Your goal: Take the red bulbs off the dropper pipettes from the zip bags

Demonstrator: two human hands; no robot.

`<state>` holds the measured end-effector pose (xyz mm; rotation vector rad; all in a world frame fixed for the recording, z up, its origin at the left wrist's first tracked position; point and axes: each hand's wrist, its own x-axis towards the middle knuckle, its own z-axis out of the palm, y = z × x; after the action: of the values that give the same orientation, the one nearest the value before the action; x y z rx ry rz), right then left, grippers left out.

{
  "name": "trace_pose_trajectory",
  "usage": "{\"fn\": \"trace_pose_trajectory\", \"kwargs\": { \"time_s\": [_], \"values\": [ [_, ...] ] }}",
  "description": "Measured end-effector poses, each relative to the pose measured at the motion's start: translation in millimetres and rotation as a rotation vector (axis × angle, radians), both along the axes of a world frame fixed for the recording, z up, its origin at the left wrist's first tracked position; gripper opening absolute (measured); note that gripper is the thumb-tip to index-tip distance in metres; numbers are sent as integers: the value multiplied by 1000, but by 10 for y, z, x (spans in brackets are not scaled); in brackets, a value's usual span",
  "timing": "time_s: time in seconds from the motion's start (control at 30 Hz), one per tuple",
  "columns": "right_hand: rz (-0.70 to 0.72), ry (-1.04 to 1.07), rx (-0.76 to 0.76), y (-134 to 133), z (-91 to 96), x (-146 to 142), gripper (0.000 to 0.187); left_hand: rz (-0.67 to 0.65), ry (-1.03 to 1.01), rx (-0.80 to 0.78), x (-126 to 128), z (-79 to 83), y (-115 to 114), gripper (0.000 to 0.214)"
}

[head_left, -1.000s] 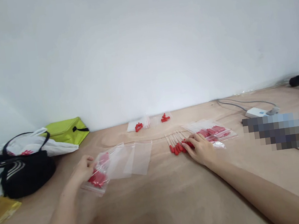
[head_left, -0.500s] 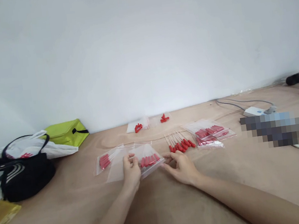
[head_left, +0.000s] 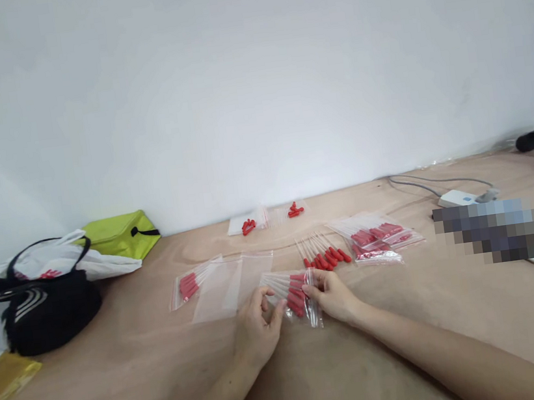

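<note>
right grip (head_left: 333, 296) pinches a filled bag (head_left: 296, 300), left grip (head_left: 259, 333) alongside, hold unclear; more bags (head_left: 374, 237) filled, loose red-tipped sticks (head_left: 324, 259) remaining

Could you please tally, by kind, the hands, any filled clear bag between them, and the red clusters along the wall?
Hands: 2
Clear bag of red-tipped sticks: 1
Small red clusters: 2
Total: 5
</note>
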<state>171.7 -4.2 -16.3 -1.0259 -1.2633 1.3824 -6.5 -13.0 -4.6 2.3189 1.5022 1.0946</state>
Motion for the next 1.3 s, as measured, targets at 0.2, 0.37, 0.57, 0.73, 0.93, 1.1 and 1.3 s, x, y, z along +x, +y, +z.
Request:
{"fn": "trace_pose_trajectory", "kwargs": {
  "time_s": [0.2, 0.37, 0.57, 0.73, 0.93, 1.1, 1.3],
  "values": [
    [260, -149, -121, -64, 43, 279, 34, -197, 136, 122, -114, 82, 108, 14],
    [248, -191, -202, -70, 72, 267, 42, -301, 125, 124, -23, 60, 58, 14],
    [235, -126, -190, -75, 71, 154, 46, -485, 109, 108, 143, 49, 1, 30],
    [245, -119, -90, -84, 52, 119, 45, -554, 163, 144, 159, -2, 41, 40],
    [159, -157, -129, -81, 11, 89, 47, -566, 187, 439, 151, 44, 135, 23],
    [172, -143, -116, -74, 9, 105, 47, -659, 233, 650, 176, 145, 214, 16],
    [131, -114, -146, -83, 28, 93, 45, -593, 259, 607, 196, 175, 213, 20]
  ]
}}
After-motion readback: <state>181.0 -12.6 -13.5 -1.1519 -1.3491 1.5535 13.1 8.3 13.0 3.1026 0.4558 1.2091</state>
